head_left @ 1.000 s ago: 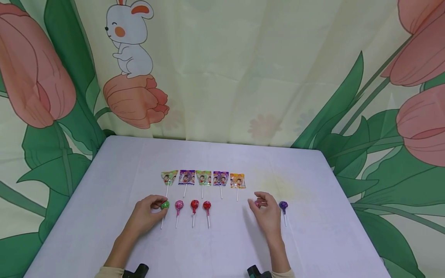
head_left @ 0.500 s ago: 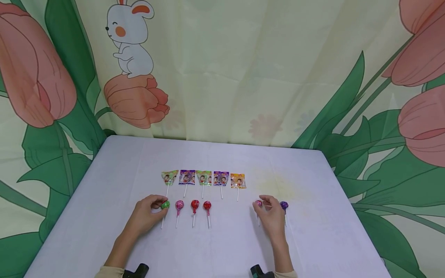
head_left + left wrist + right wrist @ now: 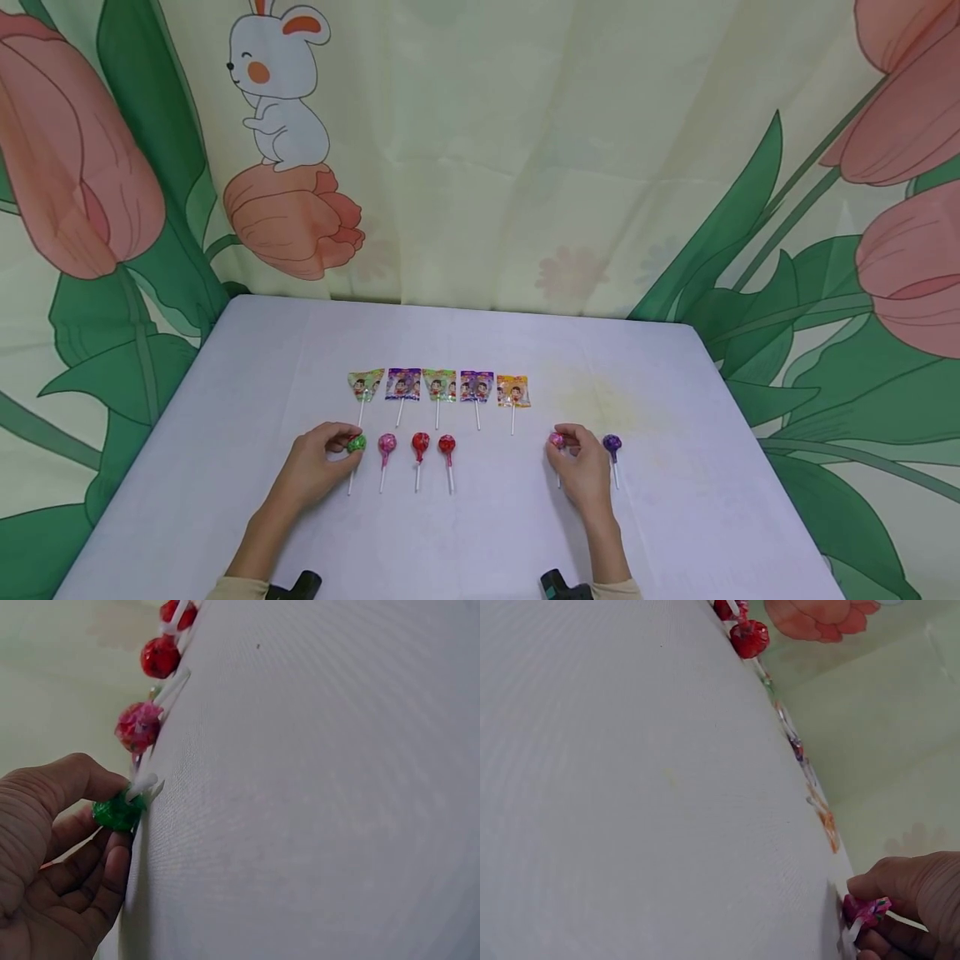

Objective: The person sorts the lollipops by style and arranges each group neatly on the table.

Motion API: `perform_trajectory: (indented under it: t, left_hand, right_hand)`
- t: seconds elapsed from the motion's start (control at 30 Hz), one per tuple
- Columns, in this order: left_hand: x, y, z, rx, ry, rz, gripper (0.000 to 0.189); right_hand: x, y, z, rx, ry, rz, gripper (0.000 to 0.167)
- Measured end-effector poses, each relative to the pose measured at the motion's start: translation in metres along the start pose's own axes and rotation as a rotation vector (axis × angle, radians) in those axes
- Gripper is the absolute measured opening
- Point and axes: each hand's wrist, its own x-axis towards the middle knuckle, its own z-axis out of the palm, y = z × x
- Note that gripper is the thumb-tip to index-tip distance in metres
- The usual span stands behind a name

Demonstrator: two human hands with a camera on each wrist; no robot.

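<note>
My left hand (image 3: 318,460) pinches the green-wrapped head of a lollipop (image 3: 116,812) between thumb and fingers, its white stick pointing toward me. To its right on the table lie a pink lollipop (image 3: 387,444) and two red lollipops (image 3: 420,443), sticks toward me. My right hand (image 3: 587,471) pinches a pink lollipop (image 3: 864,909) by its wrapped head; part of its stick is hidden by the hand. Just right of that hand lies a purple lollipop (image 3: 612,445).
Behind runs a row of flat-packed lollipops in green, purple and orange wrappers (image 3: 438,386). All lie on a white-covered table (image 3: 480,542). A curtain with tulips and a rabbit (image 3: 285,92) hangs at the back.
My right hand has shifted slightly right and toward me with the pink lollipop, and its stick has come into view. The left hand holds still at the green lollipop.
</note>
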Motion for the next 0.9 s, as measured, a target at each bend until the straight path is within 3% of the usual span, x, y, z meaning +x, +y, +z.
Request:
perform_trajectory:
  t: [0.3, 0.9]
  left_hand:
    - [-0.001, 0.0, 0.001, -0.006, 0.004, 0.001, 0.028]
    - [0.0, 0.001, -0.001, -0.007, 0.002, -0.004, 0.028]
  right_hand:
    - [0.0, -0.001, 0.002, -0.014, -0.008, 0.006, 0.03]
    - [-0.006, -0.029, 0.019, 0.044, -0.049, -0.02, 0.028]
